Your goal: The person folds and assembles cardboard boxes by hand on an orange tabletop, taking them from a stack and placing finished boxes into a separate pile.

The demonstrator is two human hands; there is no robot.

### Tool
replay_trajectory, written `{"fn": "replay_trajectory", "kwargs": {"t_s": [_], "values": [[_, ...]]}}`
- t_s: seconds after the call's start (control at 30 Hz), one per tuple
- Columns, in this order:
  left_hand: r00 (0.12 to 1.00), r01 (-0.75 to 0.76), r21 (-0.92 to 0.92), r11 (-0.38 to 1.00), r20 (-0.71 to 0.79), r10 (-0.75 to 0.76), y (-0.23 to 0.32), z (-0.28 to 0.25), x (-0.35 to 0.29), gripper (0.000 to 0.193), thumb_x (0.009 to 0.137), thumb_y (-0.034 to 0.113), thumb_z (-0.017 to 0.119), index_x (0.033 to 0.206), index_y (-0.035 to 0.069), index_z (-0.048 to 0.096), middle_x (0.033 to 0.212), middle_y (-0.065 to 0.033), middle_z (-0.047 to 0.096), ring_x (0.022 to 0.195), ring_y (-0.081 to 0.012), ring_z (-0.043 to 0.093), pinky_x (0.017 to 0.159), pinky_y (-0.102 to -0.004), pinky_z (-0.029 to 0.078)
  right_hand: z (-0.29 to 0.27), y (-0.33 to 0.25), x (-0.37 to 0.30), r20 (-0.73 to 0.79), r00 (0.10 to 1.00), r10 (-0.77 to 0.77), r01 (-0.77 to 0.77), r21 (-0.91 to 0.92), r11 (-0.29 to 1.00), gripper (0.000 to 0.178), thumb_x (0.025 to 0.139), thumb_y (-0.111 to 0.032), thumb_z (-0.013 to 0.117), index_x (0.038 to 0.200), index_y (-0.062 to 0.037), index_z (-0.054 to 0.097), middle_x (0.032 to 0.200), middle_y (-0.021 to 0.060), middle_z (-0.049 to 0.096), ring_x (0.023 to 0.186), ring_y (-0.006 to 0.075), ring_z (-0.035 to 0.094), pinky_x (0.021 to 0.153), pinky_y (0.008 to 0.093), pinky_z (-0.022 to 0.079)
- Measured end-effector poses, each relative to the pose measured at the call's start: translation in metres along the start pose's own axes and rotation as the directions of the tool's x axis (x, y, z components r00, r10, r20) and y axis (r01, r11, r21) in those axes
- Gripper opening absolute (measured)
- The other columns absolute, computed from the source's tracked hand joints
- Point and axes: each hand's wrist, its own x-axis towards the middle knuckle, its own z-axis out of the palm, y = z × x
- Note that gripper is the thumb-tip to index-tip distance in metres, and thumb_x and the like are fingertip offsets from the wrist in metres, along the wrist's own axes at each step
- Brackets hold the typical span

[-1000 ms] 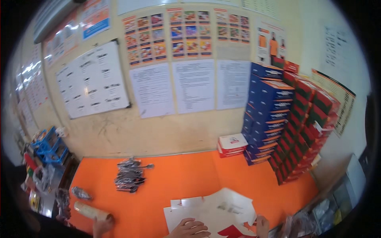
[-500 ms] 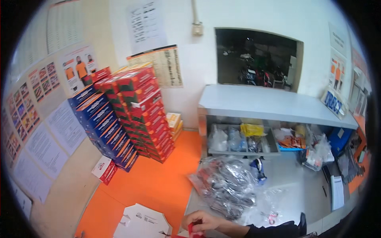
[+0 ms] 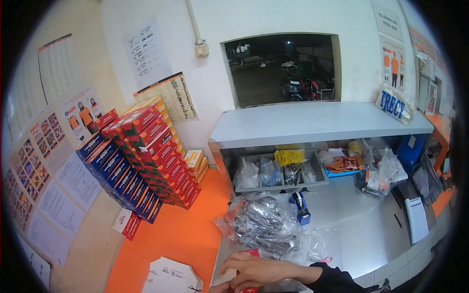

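My right hand [image 3: 256, 271] reaches in from the lower right in a dark sleeve. Its fingers are curled around a small red piece [image 3: 253, 253] at the seam between the orange table [image 3: 181, 234] and the grey metal counter [image 3: 351, 229]. Only a sliver of my left hand [image 3: 219, 288] shows at the bottom edge, just under the right one, and its grip is hidden. A clear plastic bag of dark metal parts [image 3: 264, 224] lies just beyond my right hand. A stack of flat white cartons [image 3: 171, 276] lies to its left.
Slanted stacks of red and blue boxes [image 3: 141, 161] lean against the left wall. A blue tape dispenser [image 3: 300, 207] and a grey tray of bagged items [image 3: 278, 173] sit under a grey shelf [image 3: 312, 122]. Papers [image 3: 417, 219] and more bags [image 3: 378, 176] lie at the right.
The view has swung from the poster wall on the left round to the hatch and metal counter. My right hand stays low at the front edge on the red piece.
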Motion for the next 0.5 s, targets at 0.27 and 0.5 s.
{"fn": "replay_trajectory", "kwargs": {"t_s": [0.27, 0.5], "values": [[0.863, -0.272, -0.504, 0.82, -0.504, -0.024, -0.001, 0.01, 0.019, 0.035, 0.085, 0.017, 0.063, 0.114, 0.003, 0.051, 0.102, -0.0097, 0.06, 0.084, -0.0227, 0.059, 0.075, -0.0338, 0.05, -0.002, -0.041, -0.038, -0.788, 0.542, 0.291, -0.286, 0.152, 0.946, 0.019, 0.074, -0.019, 0.069, 0.092, -0.0136, 0.068, 0.1, 0.0093, 0.054, 0.097, 0.0276, 0.052, 0.079, 0.0381, 0.044], [0.594, -0.542, -0.344, 0.767, -0.802, 0.06, -0.032, 0.024, 0.034, 0.04, 0.083, 0.002, 0.054, 0.121, 0.002, 0.042, 0.107, -0.0115, 0.056, 0.086, -0.0186, 0.062, 0.057, -0.0283, 0.057, 0.051, -0.02, -0.019, -0.619, 0.627, 0.474, -0.472, 0.182, 0.863, 0.04, 0.074, -0.017, 0.072, 0.11, -0.0085, 0.06, 0.098, 0.0153, 0.056, 0.094, 0.0252, 0.059, 0.076, 0.033, 0.048]]}}
